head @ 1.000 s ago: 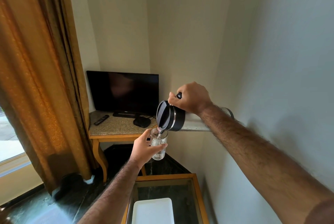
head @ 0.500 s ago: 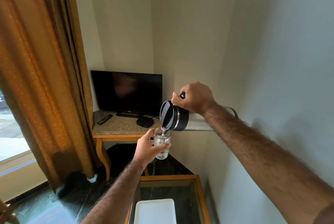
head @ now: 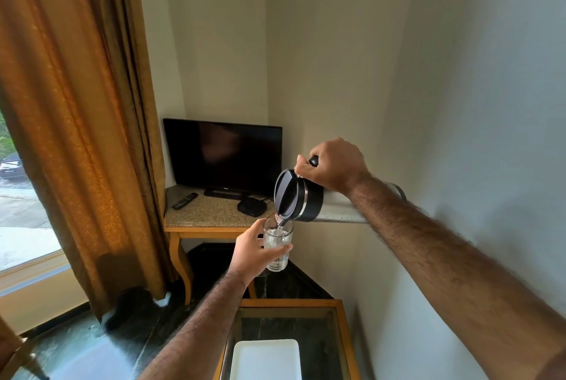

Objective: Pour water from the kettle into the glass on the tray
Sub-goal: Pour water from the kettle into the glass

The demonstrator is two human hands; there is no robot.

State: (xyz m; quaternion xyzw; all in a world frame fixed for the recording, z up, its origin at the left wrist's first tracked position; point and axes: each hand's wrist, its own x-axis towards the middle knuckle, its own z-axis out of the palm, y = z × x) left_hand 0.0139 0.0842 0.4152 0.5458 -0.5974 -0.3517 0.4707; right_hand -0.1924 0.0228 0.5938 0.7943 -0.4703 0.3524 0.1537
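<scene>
Pouring is under way: the right hand (head: 335,165) is clenched around the black handle of the kettle (head: 298,197), fingers pressed together over the grip, thumb tip lying on the top by the lid, and the kettle is tipped steeply so its lid faces 9 o'clock and its spout points down at 6 o'clock. A thin stream of water runs from the spout into the glass (head: 277,245), which sits directly under it, mouth just below the spout, whether they touch I cannot tell. The left hand (head: 254,252) holds the glass in the air, fingers curled around its far side and thumb across the near side, so it is held well above the tray (head: 266,359). The glass stands about upright and bubbly water fills most of it. The white tray lies at 6 o'clock from the glass on a glass-topped table (head: 343,346) with a wooden frame, at the bottom edge of the view. At 10 o'clock from the kettle a dark TV (head: 223,156) stands on a stone-topped side table (head: 205,217), with a remote (head: 184,201) at 9 o'clock on that top and a small black box (head: 251,206) near the TV stand. An orange curtain (head: 76,119) hangs at the left beside a window (head: 18,211)
</scene>
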